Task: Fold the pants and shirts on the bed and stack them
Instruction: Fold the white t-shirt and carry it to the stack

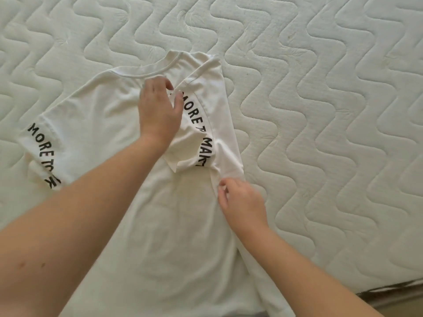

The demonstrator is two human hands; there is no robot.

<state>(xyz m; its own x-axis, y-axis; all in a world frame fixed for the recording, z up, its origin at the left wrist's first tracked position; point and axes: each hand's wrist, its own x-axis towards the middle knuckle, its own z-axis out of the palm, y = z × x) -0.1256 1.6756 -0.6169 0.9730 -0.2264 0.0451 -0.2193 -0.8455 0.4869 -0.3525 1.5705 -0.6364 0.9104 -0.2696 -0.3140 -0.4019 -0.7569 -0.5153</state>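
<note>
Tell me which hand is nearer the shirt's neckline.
Left. The left hand rests on the shirt just below the neckline; the right hand pinches the folded side edge much lower, toward the person.

You have one shirt [174, 225] in front of you, white, and no second garment shows. It has two sleeves: one [43, 152] spread out flat to the left, one [196, 133] folded in over the body. Each sleeve carries one band of black lettering, so two bands in all. One collar [170, 65] shows at the top. Two hands are on the shirt, your left [159, 108] and your right [242, 202]. One mattress [320, 88] lies under it all.
</note>
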